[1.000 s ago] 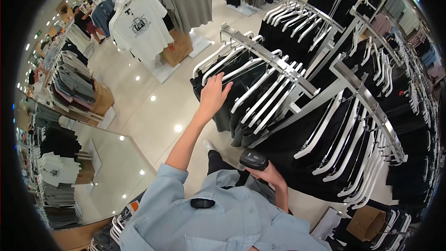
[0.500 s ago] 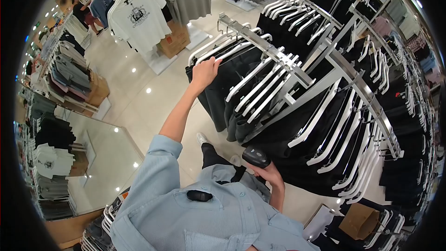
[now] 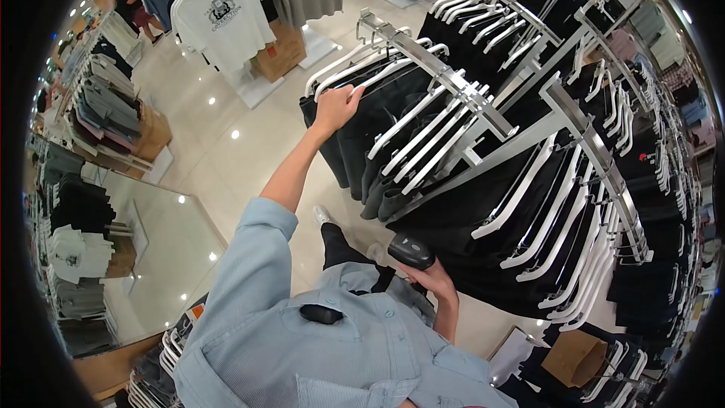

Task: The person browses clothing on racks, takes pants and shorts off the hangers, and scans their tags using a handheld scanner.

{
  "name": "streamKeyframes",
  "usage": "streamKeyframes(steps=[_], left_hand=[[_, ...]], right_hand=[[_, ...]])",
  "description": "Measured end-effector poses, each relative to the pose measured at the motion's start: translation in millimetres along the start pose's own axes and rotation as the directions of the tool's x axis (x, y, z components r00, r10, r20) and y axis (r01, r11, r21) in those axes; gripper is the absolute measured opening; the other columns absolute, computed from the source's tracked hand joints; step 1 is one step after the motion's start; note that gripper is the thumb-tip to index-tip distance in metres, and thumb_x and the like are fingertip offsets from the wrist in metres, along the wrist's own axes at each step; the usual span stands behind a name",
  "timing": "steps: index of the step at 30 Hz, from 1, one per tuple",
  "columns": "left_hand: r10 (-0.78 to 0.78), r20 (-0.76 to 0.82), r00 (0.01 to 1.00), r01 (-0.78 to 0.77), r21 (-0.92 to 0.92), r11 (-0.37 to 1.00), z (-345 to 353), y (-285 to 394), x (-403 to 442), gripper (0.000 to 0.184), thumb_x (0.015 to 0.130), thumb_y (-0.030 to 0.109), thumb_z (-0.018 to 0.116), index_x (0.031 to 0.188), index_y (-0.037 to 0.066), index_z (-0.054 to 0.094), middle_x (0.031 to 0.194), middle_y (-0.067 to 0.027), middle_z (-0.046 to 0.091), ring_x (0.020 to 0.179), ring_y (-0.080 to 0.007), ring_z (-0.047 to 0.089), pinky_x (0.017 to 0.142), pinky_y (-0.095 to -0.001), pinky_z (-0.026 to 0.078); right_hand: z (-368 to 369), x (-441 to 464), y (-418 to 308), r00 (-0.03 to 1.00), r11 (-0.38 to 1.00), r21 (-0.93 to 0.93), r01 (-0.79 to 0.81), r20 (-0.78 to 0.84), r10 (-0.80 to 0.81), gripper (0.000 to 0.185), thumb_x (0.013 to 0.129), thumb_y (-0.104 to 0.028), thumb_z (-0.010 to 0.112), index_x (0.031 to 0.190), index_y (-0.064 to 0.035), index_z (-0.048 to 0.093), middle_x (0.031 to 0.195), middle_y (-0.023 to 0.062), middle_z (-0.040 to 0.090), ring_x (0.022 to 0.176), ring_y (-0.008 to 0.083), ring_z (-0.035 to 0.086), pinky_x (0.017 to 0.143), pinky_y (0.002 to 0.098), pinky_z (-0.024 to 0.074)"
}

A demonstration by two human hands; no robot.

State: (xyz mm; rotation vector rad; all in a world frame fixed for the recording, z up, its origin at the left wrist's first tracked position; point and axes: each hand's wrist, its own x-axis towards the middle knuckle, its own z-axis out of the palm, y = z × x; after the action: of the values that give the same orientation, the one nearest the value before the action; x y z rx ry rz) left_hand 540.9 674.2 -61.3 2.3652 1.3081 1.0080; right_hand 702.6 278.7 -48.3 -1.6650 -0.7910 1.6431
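Note:
My left hand point(image 3: 337, 109) is closed around the end of a white hanger point(image 3: 398, 68) on the near metal rail point(image 3: 423, 57). Dark trousers point(image 3: 359, 143) hang from this hanger and its neighbours, just below my fingers. Low in front of my body, my right hand point(image 3: 436, 281) grips a black handheld scanner point(image 3: 411, 251), its rounded head pointing up and left. The wrapped fingers of that hand are partly hidden by the scanner and my shirt.
Another metal rail point(image 3: 596, 159) with white hangers and black garments stands to my right. A mirror point(image 3: 158, 249) leans at the left. Ahead is a white printed T-shirt point(image 3: 223, 15) beside a cardboard box point(image 3: 279, 51). A brown paper bag point(image 3: 574, 359) sits at lower right.
The view has shifted slightly. My left hand keeps its grip on the hanger, and the scanner sits a little higher and further left in view.

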Motion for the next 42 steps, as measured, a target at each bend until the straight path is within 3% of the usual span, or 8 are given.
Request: streamKeyframes(steps=[6,13,16,23,25,26,34,42], left_hand=[[0.009,-0.071,0.997,-0.018,-0.131,0.991,9,-3,-3,0.042,0.095,0.033,0.062,0.07,-0.001,0.054,0.061,-0.0238,0.054,0.057,-0.0419,0.055,0.052,-0.0451,0.041],[-0.103,0.042,0.994,0.111,-0.244,0.964,16,-17,-2,0.04,0.096,0.037,0.062,0.081,0.0,0.062,0.065,-0.0131,0.065,0.058,-0.0233,0.063,0.059,-0.034,0.047],[-0.135,0.086,0.987,0.154,-0.273,0.95,14,-18,-2,0.042,0.097,0.039,0.06,0.082,0.0,0.062,0.066,-0.0126,0.065,0.059,-0.0209,0.062,0.06,-0.0333,0.047],[-0.107,0.148,0.983,0.148,-0.294,0.944,12,-21,0,0.042,0.099,0.04,0.056,0.087,0.0,0.061,0.067,-0.0125,0.063,0.063,-0.0195,0.062,0.062,-0.0325,0.047],[-0.104,0.135,0.985,0.143,-0.327,0.934,11,-19,1,0.044,0.098,0.04,0.057,0.081,0.0,0.056,0.07,-0.023,0.059,0.065,-0.0387,0.057,0.063,-0.0415,0.045],[-0.105,0.136,0.985,0.145,-0.327,0.934,12,-19,0,0.044,0.098,0.04,0.057,0.081,0.0,0.056,0.07,-0.023,0.059,0.065,-0.0387,0.057,0.063,-0.0415,0.045],[-0.164,0.174,0.971,0.219,-0.372,0.902,10,-12,1,0.043,0.097,0.04,0.059,0.081,0.0,0.058,0.064,-0.0121,0.061,0.058,-0.0203,0.06,0.06,-0.0347,0.047],[-0.165,0.205,0.965,0.233,-0.373,0.898,6,-10,2,0.044,0.097,0.041,0.059,0.083,-0.001,0.061,0.066,-0.0113,0.063,0.06,-0.0183,0.062,0.06,-0.0327,0.047]], right_hand=[[3,-3,-7,0.997,0.999,0.0,0.033,-0.064,-0.033,0.026,0.08,-0.025,0.081,0.091,-0.0054,0.066,0.067,-0.0026,0.057,0.056,0.0062,0.05,0.051,0.0244,0.0406],[3,-7,-9,0.994,0.999,0.038,0.03,-0.109,-0.025,0.027,0.081,-0.025,0.081,0.095,-0.0056,0.068,0.07,-0.0032,0.059,0.057,0.0056,0.05,0.051,0.0239,0.0414],[4,-3,-6,0.994,0.998,0.046,0.043,-0.101,-0.038,0.028,0.081,-0.025,0.081,0.096,-0.0055,0.068,0.071,-0.0031,0.059,0.057,0.0054,0.05,0.051,0.0237,0.0417],[7,5,-3,0.995,0.997,0.031,0.077,-0.065,-0.075,0.026,0.082,-0.023,0.08,0.095,-0.0056,0.066,0.065,-0.0036,0.055,0.053,0.0057,0.048,0.049,0.0248,0.0386],[7,4,-3,0.996,0.998,0.022,0.065,-0.068,-0.064,0.026,0.082,-0.022,0.08,0.095,-0.0057,0.065,0.064,-0.0036,0.055,0.053,0.0059,0.048,0.049,0.025,0.038],[7,3,-3,0.995,0.997,0.024,0.072,-0.067,-0.07,0.027,0.082,-0.022,0.08,0.097,-0.0059,0.065,0.064,-0.0035,0.055,0.053,0.006,0.048,0.049,0.0252,0.0383],[5,-9,-8,0.99,0.998,0.039,0.059,-0.133,-0.053,0.028,0.082,-0.022,0.08,0.1,-0.0062,0.066,0.066,-0.0027,0.056,0.054,0.0061,0.05,0.049,0.0257,0.0395],[2,-4,2,0.992,0.996,0.036,0.085,-0.094,-0.081,0.029,0.082,-0.023,0.08,0.1,-0.0058,0.066,0.067,-0.0026,0.057,0.055,0.0061,0.051,0.05,0.0251,0.0412]])
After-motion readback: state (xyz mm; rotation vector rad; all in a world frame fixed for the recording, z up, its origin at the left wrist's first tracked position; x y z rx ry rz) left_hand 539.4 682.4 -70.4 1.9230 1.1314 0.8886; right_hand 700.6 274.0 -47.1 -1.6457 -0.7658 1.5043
